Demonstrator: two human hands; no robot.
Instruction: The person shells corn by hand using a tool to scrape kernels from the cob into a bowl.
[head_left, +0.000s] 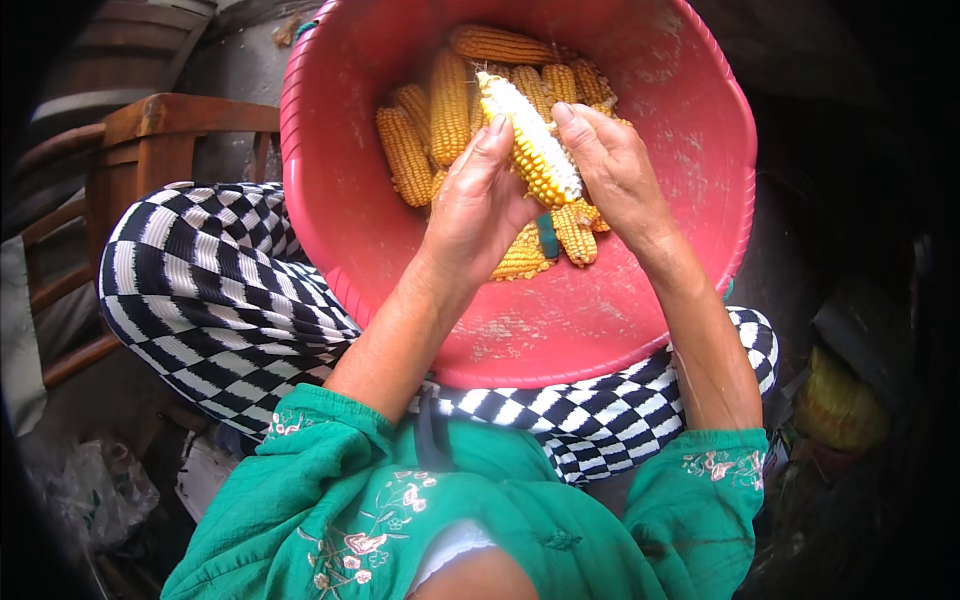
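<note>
A partly shelled ear of corn (538, 161) is tilted over a large red plastic tub (517, 345). White bare cob shows along its upper right side, and yellow kernels remain along the lower left. My left hand (480, 187) grips the ear from the left, thumb on its side. At the ear's right side is my right hand (607, 161), its thumb tip by the bare strip; whether it grips the ear is unclear. Several whole yellow ears (450, 109) lie in the tub beneath. A dark green object (547, 236), partly hidden, lies between the lower ears.
The tub rests between my legs in checkered trousers (202, 300). A wooden chair (165, 142) stands at the left. Clear plastic bags (105, 487) lie at the lower left, and a yellow bag (840, 405) is at the right.
</note>
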